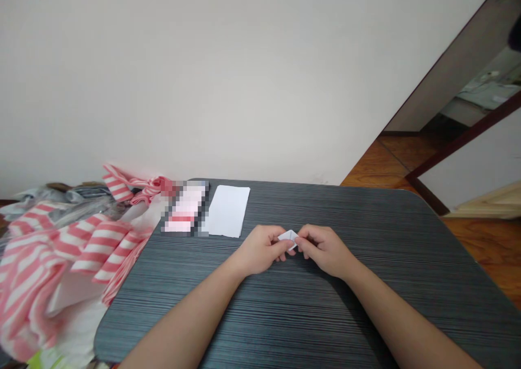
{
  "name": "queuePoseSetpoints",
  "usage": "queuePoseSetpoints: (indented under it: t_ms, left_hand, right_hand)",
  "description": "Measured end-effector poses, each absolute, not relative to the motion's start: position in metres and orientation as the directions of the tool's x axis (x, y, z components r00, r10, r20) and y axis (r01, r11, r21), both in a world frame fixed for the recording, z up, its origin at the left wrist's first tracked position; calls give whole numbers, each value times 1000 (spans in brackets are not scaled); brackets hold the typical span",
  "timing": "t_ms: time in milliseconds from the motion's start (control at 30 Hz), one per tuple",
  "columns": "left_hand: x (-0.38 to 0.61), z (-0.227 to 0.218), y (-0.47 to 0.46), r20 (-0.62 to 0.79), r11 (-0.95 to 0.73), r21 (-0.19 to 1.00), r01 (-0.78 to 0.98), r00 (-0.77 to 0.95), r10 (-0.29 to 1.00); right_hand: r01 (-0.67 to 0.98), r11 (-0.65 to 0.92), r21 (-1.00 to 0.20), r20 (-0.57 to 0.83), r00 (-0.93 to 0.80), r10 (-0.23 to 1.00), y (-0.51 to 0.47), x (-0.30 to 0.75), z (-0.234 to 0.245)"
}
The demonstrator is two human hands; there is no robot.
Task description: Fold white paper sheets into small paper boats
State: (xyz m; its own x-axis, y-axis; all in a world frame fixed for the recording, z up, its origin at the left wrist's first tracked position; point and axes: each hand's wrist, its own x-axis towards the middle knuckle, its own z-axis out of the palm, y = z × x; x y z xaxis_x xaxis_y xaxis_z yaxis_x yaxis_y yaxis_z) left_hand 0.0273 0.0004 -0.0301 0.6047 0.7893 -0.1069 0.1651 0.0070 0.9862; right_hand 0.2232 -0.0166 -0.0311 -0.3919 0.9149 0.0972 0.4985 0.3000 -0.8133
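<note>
Between my fingertips sits a small folded piece of white paper (288, 239), pinched from both sides above the middle of the table. My left hand (258, 249) grips its left side. My right hand (321, 250) grips its right side. Part of the paper is hidden by my fingers. Beyond my hands, a flat white paper sheet (228, 210) lies on the dark grey striped tabletop (366, 315), apart from both hands.
A pixelated, blurred flat object (185, 207) lies left of the white sheet near the far edge. Pink-and-white striped fabric (81, 252) is heaped past the table's left edge. A white wall stands behind; wooden floor (480, 239) and a doorway lie right.
</note>
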Motion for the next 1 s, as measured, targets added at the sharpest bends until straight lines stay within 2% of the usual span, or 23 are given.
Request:
queuePoseSetpoints:
  t_ms: [500, 733, 1000]
  left_hand:
    - [26, -23, -1, -122, -51, 965, 257, 614, 780]
    - [26, -22, -2, -98, -179, 917, 356, 638, 764]
    - [28, -22, -3, -97, -178, 921, 345, 648, 755]
  right_hand:
    - [489, 399, -775, 175, -442, 880, -16, 222, -29]
    - [457, 369, -810, 154, -442, 884, -16, 220, -27]
    - [435, 357, -827, 149, -443, 884, -16, 221, -29]
